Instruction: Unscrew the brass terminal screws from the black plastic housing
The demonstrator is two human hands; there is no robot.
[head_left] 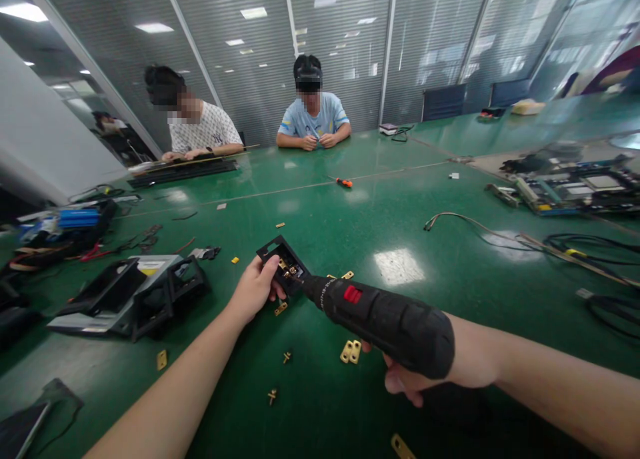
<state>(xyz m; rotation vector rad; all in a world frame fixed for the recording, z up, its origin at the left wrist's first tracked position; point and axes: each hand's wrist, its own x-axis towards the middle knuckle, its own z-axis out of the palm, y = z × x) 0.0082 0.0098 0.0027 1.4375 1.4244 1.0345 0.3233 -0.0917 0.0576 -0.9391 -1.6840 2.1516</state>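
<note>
My left hand grips a small black plastic housing by its near left side, thumb over the rim. Brass pieces show inside it. In my right hand is a black power screwdriver with a red switch. Its nose points left into the housing; whether the bit touches a screw I cannot tell. A brass plate lies just below the housing, and two more brass plates rest under the driver. Two small brass screws are on the table nearer to me.
Black and grey frame parts lie at left, near a blue cylinder bundle. An orange screwdriver is mid-table. Cables and circuit boards spread across the right. Two people sit across the green table.
</note>
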